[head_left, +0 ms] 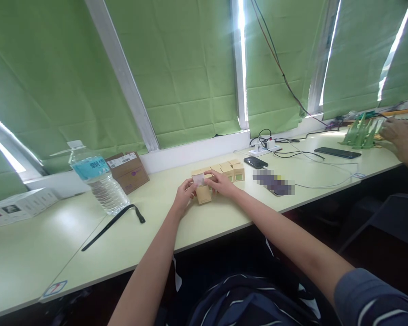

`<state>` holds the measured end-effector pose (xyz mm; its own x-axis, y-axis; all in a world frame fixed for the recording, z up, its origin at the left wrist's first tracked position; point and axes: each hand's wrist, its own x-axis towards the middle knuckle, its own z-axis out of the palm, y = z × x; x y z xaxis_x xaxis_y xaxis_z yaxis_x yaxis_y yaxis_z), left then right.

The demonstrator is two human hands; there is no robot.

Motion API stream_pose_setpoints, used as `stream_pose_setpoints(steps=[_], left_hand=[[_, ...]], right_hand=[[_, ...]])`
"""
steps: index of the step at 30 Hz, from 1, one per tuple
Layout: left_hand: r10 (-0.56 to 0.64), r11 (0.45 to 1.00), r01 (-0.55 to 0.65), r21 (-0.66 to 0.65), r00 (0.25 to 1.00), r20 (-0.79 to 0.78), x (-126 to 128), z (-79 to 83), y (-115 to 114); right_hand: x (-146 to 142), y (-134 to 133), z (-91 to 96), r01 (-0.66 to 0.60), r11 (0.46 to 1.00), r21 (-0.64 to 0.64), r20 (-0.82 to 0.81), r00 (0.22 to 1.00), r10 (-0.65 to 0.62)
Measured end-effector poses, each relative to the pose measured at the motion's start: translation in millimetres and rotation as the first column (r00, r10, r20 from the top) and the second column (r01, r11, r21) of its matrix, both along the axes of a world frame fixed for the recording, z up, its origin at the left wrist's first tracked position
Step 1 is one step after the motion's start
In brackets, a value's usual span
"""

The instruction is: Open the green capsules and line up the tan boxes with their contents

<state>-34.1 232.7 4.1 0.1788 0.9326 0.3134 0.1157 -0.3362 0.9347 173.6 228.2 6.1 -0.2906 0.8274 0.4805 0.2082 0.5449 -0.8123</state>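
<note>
My left hand (184, 194) and my right hand (221, 183) meet over a small tan cardboard box (204, 194) on the pale table (149, 226). Between the fingertips of both hands is a small whitish slip or label (199, 179), held just above that box. A row of several similar tan boxes (226, 170) stands right behind, touching the one under my hands. Both forearms reach out from the lower edge of the view.
A water bottle (97, 179) and a black strap (112, 222) lie to the left, with a brown carton (127, 171) and a white box (18, 207). Two phones (255, 162) (337, 152), cables and a power strip (267, 147) sit to the right. Another person's hand (396, 131) works by green cones (358, 133).
</note>
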Motion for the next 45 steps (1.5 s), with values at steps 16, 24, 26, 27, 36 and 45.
stream_pose_setpoints(steps=[16, 24, 26, 27, 36, 45], left_hand=[[-0.049, 0.998, 0.047, -0.039, 0.998, -0.048, 3.4, 3.5, -6.5], [-0.159, 0.984, 0.147, -0.103, 0.981, -0.112, 2.0, 3.1, -12.3], [-0.188, 0.977, 0.175, -0.121, 0.976, -0.112, 1.0, 2.8, -12.8], [-0.200, 0.974, 0.185, -0.128, 0.973, -0.116, 0.5, 2.6, -12.9], [-0.211, 0.976, 0.199, -0.083, 0.962, -0.172, -0.3, 1.6, -11.4], [-0.261, 0.960, 0.242, -0.139, 0.954, -0.150, 2.2, 5.2, -15.5]], right_hand=[[-1.5, 6.2, -1.6, 0.073, 0.956, 0.284, 0.092, 0.990, -0.103], [-1.2, 1.2, -0.7, 0.052, 0.939, 0.339, 0.257, 0.955, -0.145], [-0.9, 2.3, -1.6, 0.040, 0.939, 0.343, 0.282, 0.949, -0.144], [-0.8, 2.9, -1.8, 0.030, 0.937, 0.348, 0.296, 0.945, -0.140], [0.3, -2.6, 3.7, -0.034, 0.912, 0.408, 0.396, 0.907, -0.143], [3.0, -5.9, 7.0, -0.069, 0.936, 0.345, 0.419, 0.904, -0.088]])
